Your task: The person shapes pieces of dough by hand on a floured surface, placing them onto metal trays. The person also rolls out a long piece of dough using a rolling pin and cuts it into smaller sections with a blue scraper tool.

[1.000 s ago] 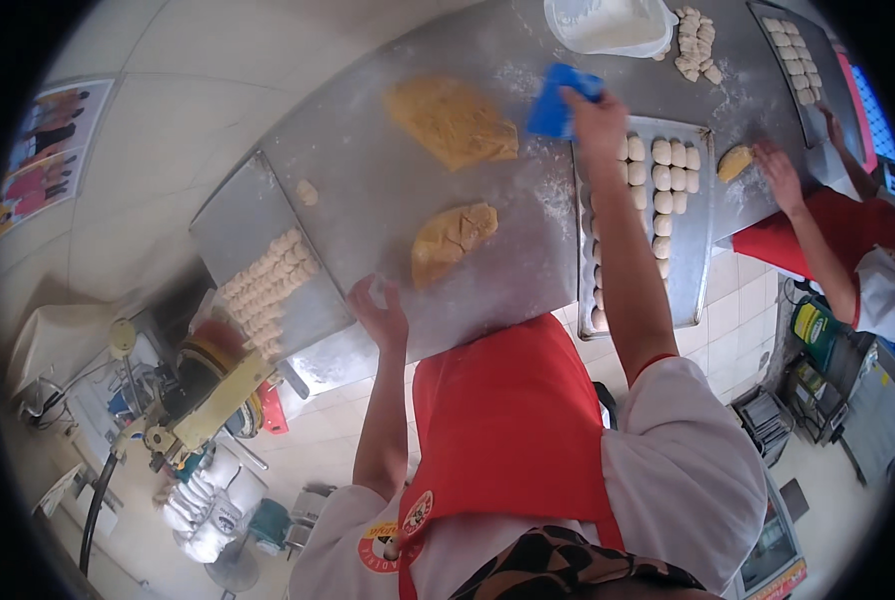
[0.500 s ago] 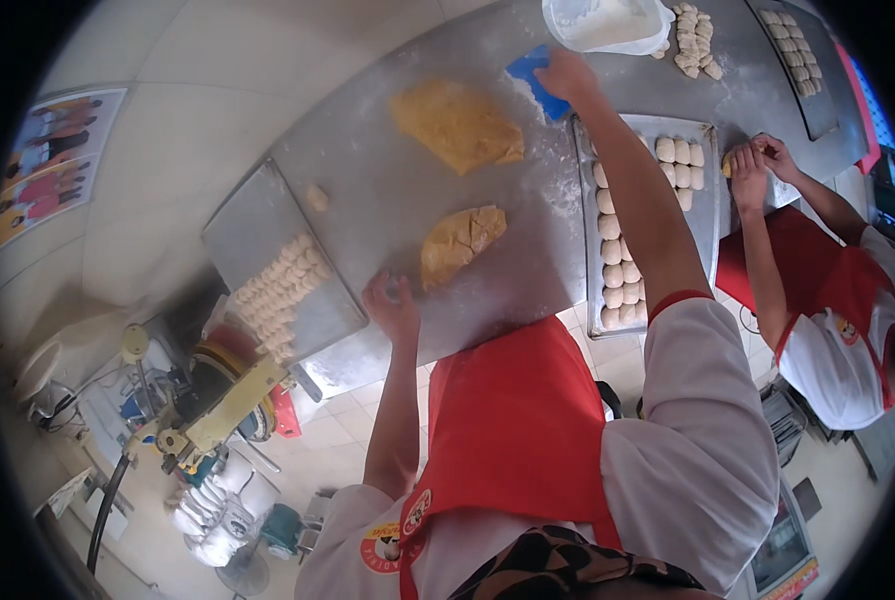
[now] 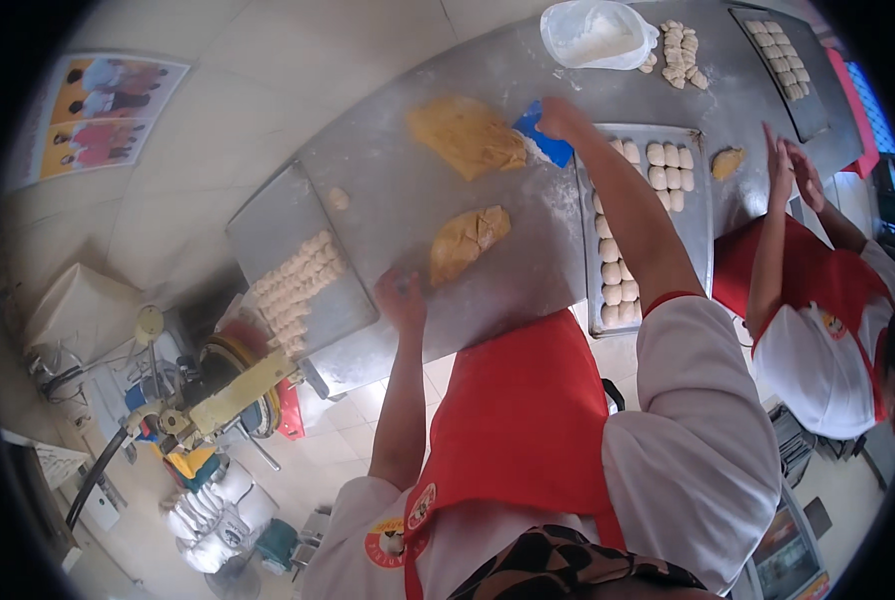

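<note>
My right hand (image 3: 558, 116) grips a blue scraper (image 3: 548, 145) with white flour along it, beside the right end of a large flattened yellow dough piece (image 3: 458, 130). A smaller folded dough piece (image 3: 468, 243) lies nearer the front of the steel table (image 3: 348, 120). To its left, my left hand (image 3: 400, 292) hovers by the front edge, blurred, its fingers loosely apart with nothing visible in them. A metal tray of rounded dough balls (image 3: 703, 240) lies partly under my right forearm. Another tray (image 3: 278, 200) at the left holds rows of small dough pieces (image 3: 293, 285).
A co-worker's hands (image 3: 798, 170) are raised at the right, beside a small yellow dough piece (image 3: 727, 162). A white flour container (image 3: 598, 35), loose dough strips (image 3: 683, 55) and another tray of dough (image 3: 780, 55) stand at the back. A machine (image 3: 228, 390) stands lower left.
My right hand with the scraper has moved nearer me and toward the large dough piece since half a second ago. The co-worker's hands have left the small yellow dough and are raised together.
</note>
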`<act>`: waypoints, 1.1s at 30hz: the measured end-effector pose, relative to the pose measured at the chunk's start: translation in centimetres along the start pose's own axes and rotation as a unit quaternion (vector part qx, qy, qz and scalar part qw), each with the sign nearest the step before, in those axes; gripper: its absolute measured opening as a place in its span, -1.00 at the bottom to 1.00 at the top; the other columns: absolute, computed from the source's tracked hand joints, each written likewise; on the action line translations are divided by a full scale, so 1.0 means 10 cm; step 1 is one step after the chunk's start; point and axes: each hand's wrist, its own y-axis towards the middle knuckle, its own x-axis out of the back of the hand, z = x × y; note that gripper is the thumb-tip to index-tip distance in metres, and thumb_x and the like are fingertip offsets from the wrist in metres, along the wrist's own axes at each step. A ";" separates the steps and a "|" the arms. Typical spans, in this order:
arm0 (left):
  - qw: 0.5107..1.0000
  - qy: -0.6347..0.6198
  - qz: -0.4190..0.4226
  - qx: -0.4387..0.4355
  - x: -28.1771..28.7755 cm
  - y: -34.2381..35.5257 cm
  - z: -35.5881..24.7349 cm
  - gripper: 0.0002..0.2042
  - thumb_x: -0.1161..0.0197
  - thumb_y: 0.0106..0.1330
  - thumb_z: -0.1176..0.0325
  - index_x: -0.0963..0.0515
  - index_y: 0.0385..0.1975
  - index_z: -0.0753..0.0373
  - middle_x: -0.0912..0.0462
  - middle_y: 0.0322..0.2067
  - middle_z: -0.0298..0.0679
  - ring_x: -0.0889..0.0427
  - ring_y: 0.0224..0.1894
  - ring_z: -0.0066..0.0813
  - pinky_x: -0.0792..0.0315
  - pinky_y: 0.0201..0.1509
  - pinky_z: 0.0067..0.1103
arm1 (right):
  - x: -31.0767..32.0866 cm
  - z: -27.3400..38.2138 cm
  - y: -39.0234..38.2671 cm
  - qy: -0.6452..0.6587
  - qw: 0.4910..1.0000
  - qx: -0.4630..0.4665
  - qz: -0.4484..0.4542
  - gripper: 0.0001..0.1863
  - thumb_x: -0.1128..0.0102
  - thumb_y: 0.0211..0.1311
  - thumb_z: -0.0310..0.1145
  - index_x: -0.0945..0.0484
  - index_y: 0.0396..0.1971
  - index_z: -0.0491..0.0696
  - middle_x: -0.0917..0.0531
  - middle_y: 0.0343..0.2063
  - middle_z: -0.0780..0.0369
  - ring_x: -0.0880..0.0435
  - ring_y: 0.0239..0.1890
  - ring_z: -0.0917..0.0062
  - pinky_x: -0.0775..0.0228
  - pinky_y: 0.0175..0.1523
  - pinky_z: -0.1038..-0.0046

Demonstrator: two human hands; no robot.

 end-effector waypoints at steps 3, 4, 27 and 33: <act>0.996 -0.014 0.031 0.080 -0.04 0.19 -0.01 -0.65 -0.40 0.30 0.19 -0.62 -0.03 0.27 -0.64 -0.03 0.02 -0.58 0.09 0.03 -0.40 0.22 -0.20 | -0.15 0.00 -0.27 -0.001 0.999 -0.050 0.003 -0.63 -0.14 0.23 -0.29 -0.71 -0.05 -0.15 -0.71 0.02 -0.04 -0.69 0.10 0.05 -0.53 0.20 0.10; 0.998 -0.050 0.032 0.033 -0.14 0.33 -0.09 -0.63 -0.39 0.31 0.19 -0.62 -0.02 0.30 -0.65 -0.03 0.00 -0.57 0.10 0.00 -0.41 0.22 -0.23 | -0.21 -0.06 -0.38 -0.008 0.998 -0.062 0.008 -0.63 -0.12 0.24 -0.30 -0.71 -0.06 -0.15 -0.71 0.02 -0.05 -0.69 0.09 0.05 -0.52 0.20 0.10; 0.971 -0.190 0.139 0.038 -0.16 0.83 -0.13 -0.33 -0.46 0.17 -0.01 -0.52 0.16 0.35 -0.56 0.14 0.08 -0.53 0.24 0.01 -0.45 0.27 -0.25 | -0.69 -0.08 -2.03 0.106 0.954 -0.141 -0.242 -0.62 -0.34 0.23 -0.20 -0.60 -0.11 -0.19 -0.74 -0.18 -0.10 -0.71 -0.08 -0.07 -0.55 0.06 0.02; 0.991 -0.088 0.103 -0.011 -0.09 1.17 -0.19 -0.14 -0.40 0.16 -0.20 -0.44 0.28 0.42 -0.40 0.30 0.23 -0.34 0.40 0.08 -0.22 0.48 -0.21 | -1.30 1.05 -2.41 0.137 0.982 -0.027 -0.127 -0.56 -0.27 0.33 -0.16 -0.53 0.04 -0.18 -0.67 -0.05 -0.14 -0.65 0.04 -0.08 -0.48 0.15 0.01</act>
